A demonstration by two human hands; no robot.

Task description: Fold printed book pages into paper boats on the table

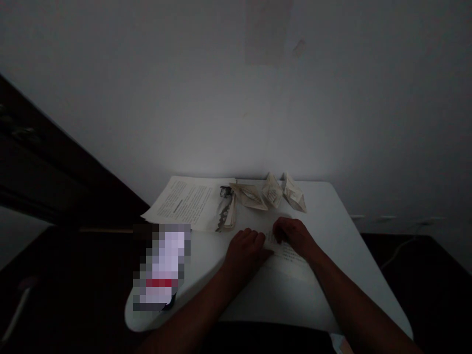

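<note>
A sheet of printed paper point(291, 253) lies on the white table between my two hands. My left hand point(246, 246) rests at its left side, fingers curled and thumb stretched over the paper's edge. Bent down at the sheet's far edge is my right hand point(293, 233), its fingers drawn together on the paper. Shade hides the exact grip of the fingertips. Beyond the hands stand three folded paper boats: a left one point(251, 196), a middle one point(272, 191) and a right one point(294, 192).
A printed booklet point(184, 201) lies open at the back left of the white table point(328, 211), its right side touching the left boat. Nearer to me is a blurred-out phone-like object point(164, 263). A wall point(236, 113) borders the table's far edge. The light is dim.
</note>
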